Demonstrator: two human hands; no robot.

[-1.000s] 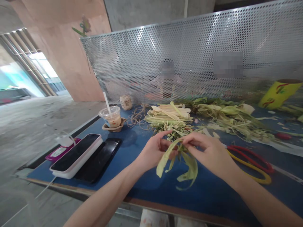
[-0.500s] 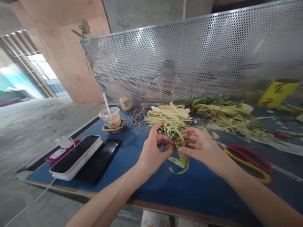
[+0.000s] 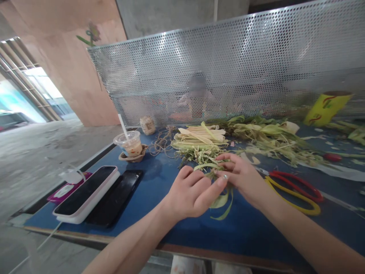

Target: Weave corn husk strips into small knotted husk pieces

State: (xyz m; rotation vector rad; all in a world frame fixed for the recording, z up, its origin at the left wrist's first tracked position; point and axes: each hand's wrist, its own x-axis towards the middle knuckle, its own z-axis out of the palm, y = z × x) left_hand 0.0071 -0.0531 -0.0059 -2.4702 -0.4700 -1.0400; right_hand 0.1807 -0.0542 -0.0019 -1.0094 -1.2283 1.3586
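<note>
My left hand (image 3: 192,192) is closed, knuckles up, its thumb stretched toward the right hand. My right hand (image 3: 238,177) pinches a green corn husk strip (image 3: 224,201), whose ends curl down below the fingers. The strip also loops up past my left fingers, which hide what they grip. Right behind the hands lies a pile of shredded husk bits (image 3: 202,154), and beyond it a stack of flat pale husks (image 3: 199,136). Scissors (image 3: 296,190) with red and yellow handles lie beside my right wrist.
On the left stand a plastic cup (image 3: 132,144) with a straw, a white-cased phone (image 3: 85,194) and a dark phone (image 3: 115,199). Twine (image 3: 162,142) lies behind. More husks (image 3: 265,137) and a yellow tube (image 3: 327,109) are at the right. A perforated metal screen (image 3: 228,68) borders the table; a person sits beyond.
My left hand has rolled over, now showing its back and closed fingers. The strip's hanging ends have shifted slightly right. The whole view has moved a little.
</note>
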